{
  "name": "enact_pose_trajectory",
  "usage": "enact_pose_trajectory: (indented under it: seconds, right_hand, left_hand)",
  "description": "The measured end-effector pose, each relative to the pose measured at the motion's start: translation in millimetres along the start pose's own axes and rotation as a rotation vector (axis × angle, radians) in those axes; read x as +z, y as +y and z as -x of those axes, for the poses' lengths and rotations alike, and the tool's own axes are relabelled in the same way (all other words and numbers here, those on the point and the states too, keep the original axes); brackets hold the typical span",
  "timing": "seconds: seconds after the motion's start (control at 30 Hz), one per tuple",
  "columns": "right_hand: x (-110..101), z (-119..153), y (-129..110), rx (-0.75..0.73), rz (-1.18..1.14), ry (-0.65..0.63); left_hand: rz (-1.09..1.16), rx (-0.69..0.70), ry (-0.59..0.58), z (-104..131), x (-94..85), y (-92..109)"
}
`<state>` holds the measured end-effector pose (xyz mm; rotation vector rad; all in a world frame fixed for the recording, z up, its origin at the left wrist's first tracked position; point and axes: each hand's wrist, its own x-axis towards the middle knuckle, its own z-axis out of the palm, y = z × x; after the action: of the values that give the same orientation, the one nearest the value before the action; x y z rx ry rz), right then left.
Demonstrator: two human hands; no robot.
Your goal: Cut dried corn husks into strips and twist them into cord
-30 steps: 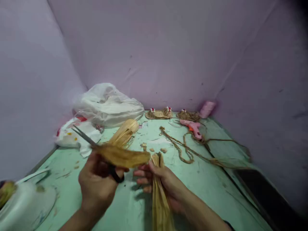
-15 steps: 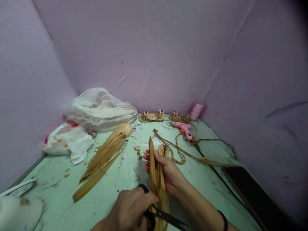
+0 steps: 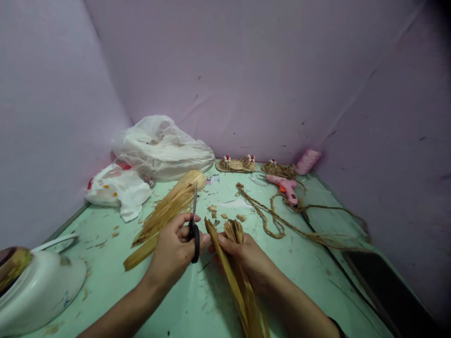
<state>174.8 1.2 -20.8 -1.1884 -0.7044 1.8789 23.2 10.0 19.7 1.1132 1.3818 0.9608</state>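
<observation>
My left hand is closed around black-handled scissors, whose blades point up and away from me. Gathered in my right hand is a bundle of dried husk strips, long and yellow-brown, its lower part hanging toward me. One strip stands apart from the others at the top, close to my left fingertips; whether they touch it I cannot tell. More dried husks lie flat on the table beyond my left hand.
A braided cord and a pink glue gun lie at the right. Small woven slippers and a pink thread spool stand by the wall. Plastic bags fill the back left. A white bowl and a black phone-like slab flank me.
My left hand has moved up and left, and the scissors have swung from pointing lower right to pointing upward. My right hand still holds the husk bundle. The whole view has shifted slightly.
</observation>
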Motion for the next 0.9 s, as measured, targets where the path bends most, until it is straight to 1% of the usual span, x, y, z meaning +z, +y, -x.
enact_pose_trajectory:
  seconds: [0.1, 0.17, 0.23, 0.37, 0.47, 0.5, 0.57, 0.63, 0.7, 0.73, 0.8, 0.9]
  right_hand:
    - [4.8, 1.2, 4.8, -0.177, 0.227, 0.059]
    - [6.1, 2.6, 4.3, -0.259, 0.347, 0.091]
    - [7.0, 4.7, 2.8, -0.315, 0.414, 0.096]
    - [9.1, 9.4, 2.1, -0.388, 0.474, 0.058]
    - [10.2, 10.9, 3.0, -0.403, 0.46, 0.003]
    - [10.1, 10.5, 3.1, -0.39, 0.436, 0.004]
    - [8.8, 8.2, 3.0, -0.307, 0.348, 0.043]
    - [6.1, 4.5, 2.9, -0.168, 0.22, 0.084]
    - [3.1, 1.0, 3.1, -0.059, 0.114, 0.083]
    - [2.0, -0.2, 3.3, -0.043, 0.094, 0.078]
    - [1.4, -1.0, 3.8, -0.09, 0.14, 0.1]
    - [4.2, 1.9, 4.6, -0.241, 0.306, 0.157]
  left_hand:
    - [0.035, -0.061, -0.026, -0.1, 2.5, -5.2]
    - [0.074, -0.079, -0.019, -0.5, 3.0, -8.2]
    - [0.107, -0.096, -0.015, -1.2, 2.7, -9.0]
    - [0.131, -0.13, 0.008, -2.8, 2.0, -6.1]
    - [0.134, -0.143, 0.029, -3.6, 1.6, -4.5]
    - [0.134, -0.142, 0.027, -3.6, 1.3, -4.1]
    - [0.135, -0.133, 0.016, -3.1, 0.6, -2.8]
    - [0.138, -0.12, 0.008, -2.1, -0.2, -1.0]
    - [0.134, -0.108, 0.007, -1.4, -0.6, 0.3]
    - [0.129, -0.103, 0.004, -1.3, -0.6, 0.6]
    - [0.12, -0.1, -0.01, -1.4, -0.4, 0.5]
    - [0.105, -0.118, -0.01, -2.1, -0.1, -0.3]
